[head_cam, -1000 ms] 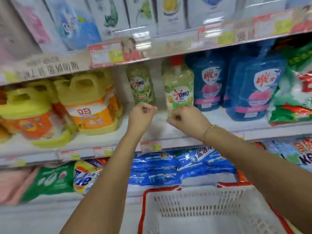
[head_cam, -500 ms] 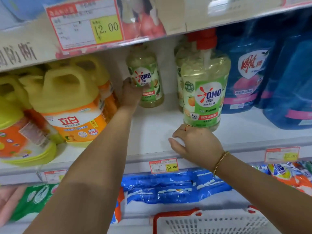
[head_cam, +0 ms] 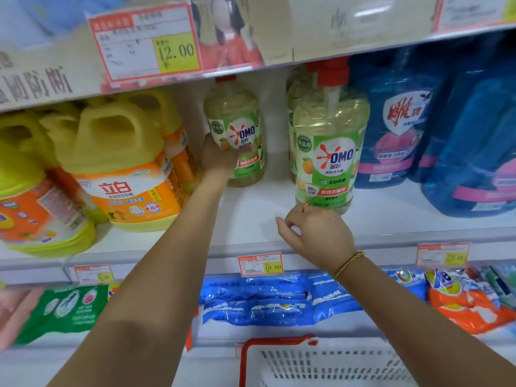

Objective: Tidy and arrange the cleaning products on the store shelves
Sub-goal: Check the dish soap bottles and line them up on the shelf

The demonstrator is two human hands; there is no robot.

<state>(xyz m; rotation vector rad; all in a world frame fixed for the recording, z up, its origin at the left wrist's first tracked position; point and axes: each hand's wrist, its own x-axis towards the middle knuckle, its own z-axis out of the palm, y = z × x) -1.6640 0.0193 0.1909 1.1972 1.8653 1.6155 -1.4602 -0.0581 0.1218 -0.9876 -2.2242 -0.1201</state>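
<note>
1. White store shelving (head_cam: 251, 219) fills the frame, with the middle shelf across the centre and another board above it.
2. Blue jugs (head_cam: 396, 129) stand at the right of the middle shelf, and yellow jugs (head_cam: 122, 163) crowd its left.
3. Blue bags (head_cam: 265, 300) lie on the lower shelf below centre. A white basket (head_cam: 321, 364) with a red rim sits at the bottom edge.
4. The front bottle (head_cam: 329, 152), green-labelled with a red pump, stands upright right of centre, near the shelf lip.
5. The back bottle (head_cam: 237, 127), with the same label, stands deeper in, left of centre.
6. Of the two hands, the left hand (head_cam: 217, 157) grips the back bottle, fingers wrapped across its label.
7. The right hand (head_cam: 315, 233) is curled at the foot of the front bottle, knuckles touching its base. Whether it holds anything cannot be told.
8. A price tag (head_cam: 261, 264) reading 10.00 sits on the shelf lip between the forearms.
</note>
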